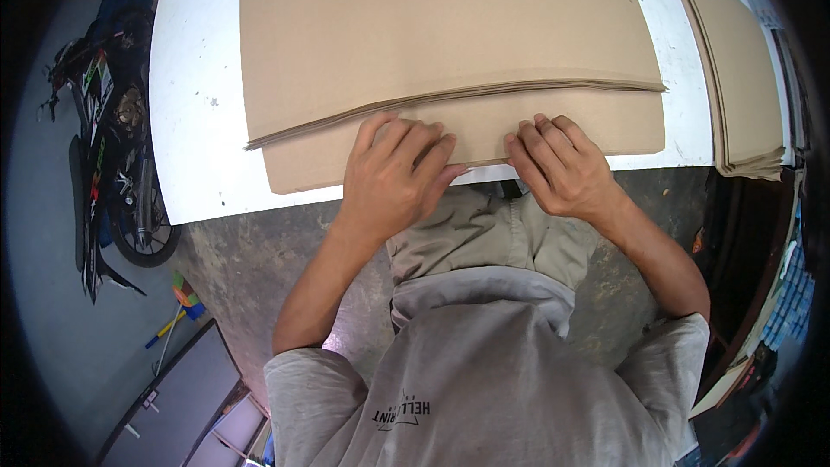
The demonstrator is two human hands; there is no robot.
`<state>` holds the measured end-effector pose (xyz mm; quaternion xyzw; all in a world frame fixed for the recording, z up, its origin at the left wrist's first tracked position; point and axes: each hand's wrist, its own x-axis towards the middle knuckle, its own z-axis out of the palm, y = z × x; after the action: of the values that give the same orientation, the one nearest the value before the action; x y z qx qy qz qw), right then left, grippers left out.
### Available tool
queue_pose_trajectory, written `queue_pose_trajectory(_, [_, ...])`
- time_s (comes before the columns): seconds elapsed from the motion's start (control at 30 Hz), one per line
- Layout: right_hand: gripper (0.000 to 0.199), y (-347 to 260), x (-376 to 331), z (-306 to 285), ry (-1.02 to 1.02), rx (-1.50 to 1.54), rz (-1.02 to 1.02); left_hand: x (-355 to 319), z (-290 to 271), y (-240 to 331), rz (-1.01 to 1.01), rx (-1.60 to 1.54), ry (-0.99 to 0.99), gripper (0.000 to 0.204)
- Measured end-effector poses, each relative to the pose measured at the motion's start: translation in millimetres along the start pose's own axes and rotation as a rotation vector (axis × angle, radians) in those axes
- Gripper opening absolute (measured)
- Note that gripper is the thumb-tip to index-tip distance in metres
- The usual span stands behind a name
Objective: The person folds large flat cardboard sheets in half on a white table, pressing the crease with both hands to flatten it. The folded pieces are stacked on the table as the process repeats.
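Note:
A broad sheet of brown kraft paper or thin card (316, 164) lies along the near side of the white table, its front strip showing. Over its far part rests a stack of similar brown sheets (450, 17), whose layered near edge runs slightly slanted. My left hand (396, 169) bends over the front strip, fingertips on top and thumb at the near edge. To its right, my right hand (560, 166) has curled fingers over the same edge, its thumb hidden. Both hands pinch the edge, with a gap between them. How many layers they hold is hidden.
Another stack of brown sheets (735, 60) lies at the right end of the white table (194, 104). A motorcycle (121, 138) stands left of the table. Lower left are a grey panel (177, 393) and a colourful broom (186, 294). Dark shelving (743, 268) is at the right.

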<state>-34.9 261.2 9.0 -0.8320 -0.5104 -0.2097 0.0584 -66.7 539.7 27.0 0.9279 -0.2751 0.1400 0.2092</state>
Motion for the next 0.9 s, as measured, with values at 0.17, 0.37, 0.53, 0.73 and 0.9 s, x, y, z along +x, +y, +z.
queue_pose_trajectory(0.17, [0.04, 2, 1, 2, 0.021, -0.006, -0.005, 5, 0, -2, 0.026, -0.043, 0.011, 0.033])
queue_pose_trajectory(0.37, [0.034, -5, 7, -3, 0.063, 0.23, 0.208, 6, 3, 2, 0.054, -0.021, 0.034, 0.026])
queue_pose_trajectory(0.53, [0.029, -5, 11, -4, 0.101, 0.415, 0.333, 8, 1, 2, 0.023, -0.085, 0.018, 0.033])
queue_pose_trajectory(0.73, [0.027, -5, 13, -3, 0.092, 0.389, 0.323, 11, -4, 1, -0.007, -0.127, -0.033, 0.029])
queue_pose_trajectory(0.9, [0.028, -7, 15, -6, 0.055, 0.352, 0.314, 11, -3, 2, -0.015, -0.132, -0.025, 0.027])
